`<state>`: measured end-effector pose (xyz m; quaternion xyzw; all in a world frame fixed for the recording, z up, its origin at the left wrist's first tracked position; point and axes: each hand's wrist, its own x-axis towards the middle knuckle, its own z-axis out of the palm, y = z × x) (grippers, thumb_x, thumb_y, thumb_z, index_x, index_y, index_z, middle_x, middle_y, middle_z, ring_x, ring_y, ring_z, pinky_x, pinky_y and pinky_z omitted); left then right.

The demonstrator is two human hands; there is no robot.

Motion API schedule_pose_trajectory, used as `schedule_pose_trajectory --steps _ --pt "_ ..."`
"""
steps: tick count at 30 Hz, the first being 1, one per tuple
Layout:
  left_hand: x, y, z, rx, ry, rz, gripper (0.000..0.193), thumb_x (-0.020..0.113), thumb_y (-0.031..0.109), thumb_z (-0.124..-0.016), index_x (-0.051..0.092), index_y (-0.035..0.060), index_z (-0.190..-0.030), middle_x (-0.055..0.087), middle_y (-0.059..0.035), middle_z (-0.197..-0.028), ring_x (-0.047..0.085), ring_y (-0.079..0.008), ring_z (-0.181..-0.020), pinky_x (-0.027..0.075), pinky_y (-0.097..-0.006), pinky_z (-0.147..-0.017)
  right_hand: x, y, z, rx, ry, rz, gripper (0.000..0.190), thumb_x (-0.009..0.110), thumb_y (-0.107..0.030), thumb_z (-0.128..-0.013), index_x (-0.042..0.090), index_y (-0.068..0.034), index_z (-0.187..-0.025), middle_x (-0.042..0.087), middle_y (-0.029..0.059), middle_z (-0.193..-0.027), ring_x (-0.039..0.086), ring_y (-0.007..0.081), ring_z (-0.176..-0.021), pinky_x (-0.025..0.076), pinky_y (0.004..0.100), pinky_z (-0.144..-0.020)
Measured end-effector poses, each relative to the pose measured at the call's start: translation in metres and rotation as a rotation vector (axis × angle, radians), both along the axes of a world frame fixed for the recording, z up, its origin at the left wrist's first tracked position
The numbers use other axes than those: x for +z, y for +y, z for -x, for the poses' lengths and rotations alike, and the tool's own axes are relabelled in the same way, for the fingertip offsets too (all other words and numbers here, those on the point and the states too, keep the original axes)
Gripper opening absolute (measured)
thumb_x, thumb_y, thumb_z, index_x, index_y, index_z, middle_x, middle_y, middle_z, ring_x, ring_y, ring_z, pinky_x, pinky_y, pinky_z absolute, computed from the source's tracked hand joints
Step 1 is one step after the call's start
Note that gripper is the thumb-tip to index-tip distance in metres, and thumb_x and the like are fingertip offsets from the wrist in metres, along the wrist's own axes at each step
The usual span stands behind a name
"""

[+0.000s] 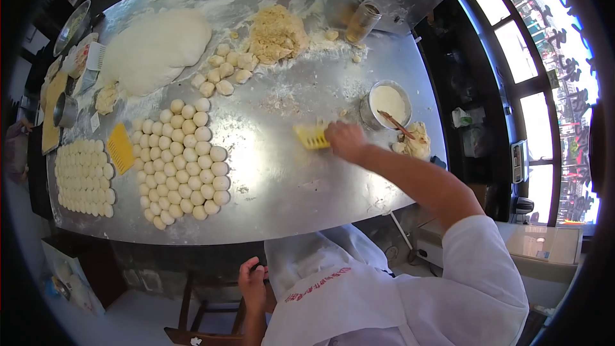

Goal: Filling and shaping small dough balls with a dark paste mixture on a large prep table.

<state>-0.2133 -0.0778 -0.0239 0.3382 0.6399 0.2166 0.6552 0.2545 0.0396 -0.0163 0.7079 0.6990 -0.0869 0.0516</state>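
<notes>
My right hand point(347, 141) grips a yellow slotted plastic dough scraper point(307, 136) low over the steel worktable point(278, 187), its edge at or close to the surface. Just beyond that hand stands a clear tub point(387, 102) of pale paste with a brown stick leaning in it, beside a rough lump of dough point(417, 143). My left hand point(253, 282) hangs below the table edge with curled fingers; a dark spot shows between them, and whether they hold anything is unclear. Many round dough balls point(180, 163) lie in close rows left of the scraper.
A large slab of white dough point(153, 48), a crumbly yellow dough mound point(278, 33) and small dough pieces point(225, 69) occupy the far side. A jar point(363, 21) stands behind. Leftward are another yellow scraper point(121, 149), more dough balls point(84, 178) and a metal cup point(65, 110).
</notes>
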Motion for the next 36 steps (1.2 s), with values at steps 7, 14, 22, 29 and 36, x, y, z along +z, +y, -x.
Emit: schedule_pose_trajectory --steps 7,14,22,29,36 --pt "0.018 -0.002 0.005 0.086 0.041 -0.042 0.03 0.06 0.004 -0.096 0.061 -0.0031 -0.125 0.067 -0.0116 -0.112 0.071 -0.0169 -0.092 0.057 -0.029 -0.08 -0.015 0.027 0.144 0.19 -0.016 0.117 0.018 0.061 -0.013 -0.09 0.072 -0.002 -0.1 0.069 0.0159 -0.104 0.071 0.0286 -0.099 0.059 0.0481 -0.076" --pt "0.024 0.004 0.01 -0.025 0.011 -0.048 0.029 0.06 0.002 -0.096 0.06 -0.0018 -0.125 0.065 -0.0103 -0.114 0.072 -0.0188 -0.093 0.059 -0.031 -0.08 0.032 0.148 0.002 -0.306 -0.066 0.172 0.013 0.067 -0.012 -0.09 0.077 -0.01 -0.097 0.075 0.0143 -0.106 0.075 0.0286 -0.099 0.059 0.0425 -0.076" --pt "0.012 0.012 0.012 0.069 0.027 0.044 0.029 0.059 0.002 -0.097 0.06 -0.0022 -0.125 0.065 -0.0096 -0.118 0.071 -0.0162 -0.093 0.056 -0.0273 -0.078 0.056 -0.237 -0.014 0.302 0.001 -0.014 0.038 0.07 -0.018 -0.08 0.068 -0.012 -0.117 0.062 0.0042 -0.106 0.064 0.0243 -0.102 0.056 0.0379 -0.084" --pt "0.026 0.046 -0.029 -0.155 0.038 0.016 0.03 0.059 0.003 -0.097 0.06 -0.0021 -0.127 0.067 -0.0088 -0.114 0.07 -0.0163 -0.095 0.056 -0.0282 -0.082 0.029 -0.237 -0.034 0.201 0.012 -0.073 0.037 0.071 -0.016 -0.08 0.068 -0.007 -0.116 0.063 0.0044 -0.105 0.064 0.0227 -0.101 0.057 0.0348 -0.085" --pt "0.033 0.034 -0.034 -0.123 0.039 0.023 0.03 0.059 0.003 -0.098 0.06 -0.0022 -0.127 0.067 -0.0095 -0.111 0.07 -0.0158 -0.095 0.056 -0.0282 -0.083 -0.018 -0.064 -0.052 0.144 -0.013 -0.142 0.022 0.066 -0.014 -0.085 0.066 -0.005 -0.105 0.062 0.0067 -0.102 0.064 0.0245 -0.093 0.059 0.0373 -0.072"
